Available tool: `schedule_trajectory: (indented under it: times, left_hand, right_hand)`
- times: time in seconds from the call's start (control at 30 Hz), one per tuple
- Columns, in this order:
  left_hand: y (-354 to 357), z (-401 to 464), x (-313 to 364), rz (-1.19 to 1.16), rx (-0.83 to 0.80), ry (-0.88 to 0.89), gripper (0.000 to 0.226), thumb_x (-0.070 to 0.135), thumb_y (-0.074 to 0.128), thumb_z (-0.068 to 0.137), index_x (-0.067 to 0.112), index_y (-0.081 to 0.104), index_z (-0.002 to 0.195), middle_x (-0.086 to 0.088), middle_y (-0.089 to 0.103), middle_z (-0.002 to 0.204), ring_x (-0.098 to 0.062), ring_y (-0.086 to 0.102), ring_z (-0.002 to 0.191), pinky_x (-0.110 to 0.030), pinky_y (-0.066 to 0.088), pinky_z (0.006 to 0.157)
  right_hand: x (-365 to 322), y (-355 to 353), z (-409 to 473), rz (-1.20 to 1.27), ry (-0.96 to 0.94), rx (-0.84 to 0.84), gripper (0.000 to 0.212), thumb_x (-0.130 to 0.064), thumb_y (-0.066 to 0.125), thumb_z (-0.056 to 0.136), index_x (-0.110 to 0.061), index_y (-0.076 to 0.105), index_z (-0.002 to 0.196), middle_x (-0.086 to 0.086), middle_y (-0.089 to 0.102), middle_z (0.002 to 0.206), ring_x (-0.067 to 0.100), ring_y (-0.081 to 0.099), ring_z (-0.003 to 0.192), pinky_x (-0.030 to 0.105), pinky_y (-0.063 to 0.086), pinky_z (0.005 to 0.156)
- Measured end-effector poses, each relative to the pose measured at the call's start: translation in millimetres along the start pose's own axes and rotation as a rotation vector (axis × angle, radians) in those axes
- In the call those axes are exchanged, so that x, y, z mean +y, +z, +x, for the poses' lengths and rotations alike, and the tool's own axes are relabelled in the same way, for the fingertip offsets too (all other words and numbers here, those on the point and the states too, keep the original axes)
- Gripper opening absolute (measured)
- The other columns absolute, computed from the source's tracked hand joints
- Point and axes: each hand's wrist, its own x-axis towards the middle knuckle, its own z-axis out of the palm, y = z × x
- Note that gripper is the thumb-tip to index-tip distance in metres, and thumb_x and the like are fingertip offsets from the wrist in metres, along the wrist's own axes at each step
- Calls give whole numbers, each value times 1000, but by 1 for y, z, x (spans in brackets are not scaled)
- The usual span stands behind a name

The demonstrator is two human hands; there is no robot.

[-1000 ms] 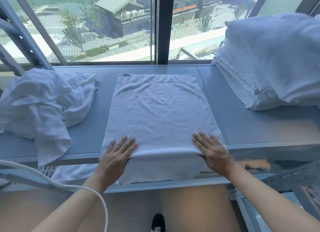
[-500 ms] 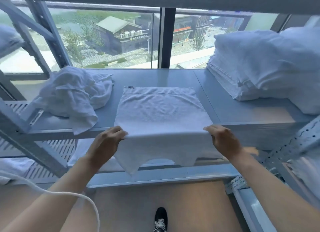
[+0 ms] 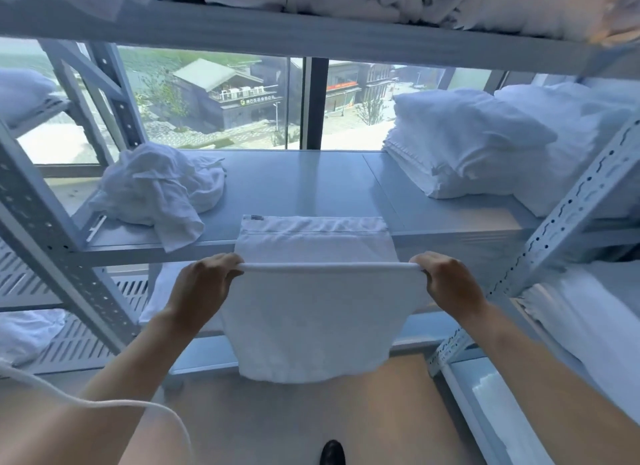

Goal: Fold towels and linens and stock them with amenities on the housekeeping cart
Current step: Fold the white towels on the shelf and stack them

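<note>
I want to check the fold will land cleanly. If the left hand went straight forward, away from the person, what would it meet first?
Probably the shelf's front edge, just beyond the left hand, which pinches the towel; the crumpled linen lies farther left. Depth is uncertain.

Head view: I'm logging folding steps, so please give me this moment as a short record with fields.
towel: white towel, far end lying on the shelf, near part hanging over its front edge
left hand: left hand pinches the left end of the fold
right hand: right hand pinches the right end of the fold
left of towel: crumpled linen on the shelf
right of towel: stacked folded towels
</note>
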Motion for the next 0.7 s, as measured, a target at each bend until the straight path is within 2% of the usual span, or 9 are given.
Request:
schedule_trajectory:
  times: [0.17,0.3,0.43,0.7]
  left_hand:
    - [3,4,12,-19,32,24,20,1,79,83,14,78,98,-3,77,91,-32,74,80,-38,56,64]
    - [15,17,23,-71,13,34,17,-2,76,85,11,76,97,-8,76,90,-35,72,81,-42,58,67]
    - [38,36,30,-99,-20,54,17,-4,73,86,9,76,98,-10,76,92,-36,72,84,-42,58,73]
    - [93,92,43,-106,-47,41,14,-2,74,87,9,76,96,-9,76,88,-35,72,79,-42,58,68]
  right_hand:
    - [7,-19,-8,-30,30,23,34,13,61,79,-15,73,95,4,68,82,33,67,74,34,51,63]
    - [20,-25,-10,-42,35,16,34,14,60,82,-11,74,101,9,70,86,35,68,78,42,57,67]
    - [41,-23,-10,-49,52,-20,36,15,57,82,-7,74,104,13,71,90,37,69,83,45,57,72]
    - [106,-1,35,-14,74,-54,35,13,57,83,-8,74,106,13,72,93,37,68,85,42,56,74]
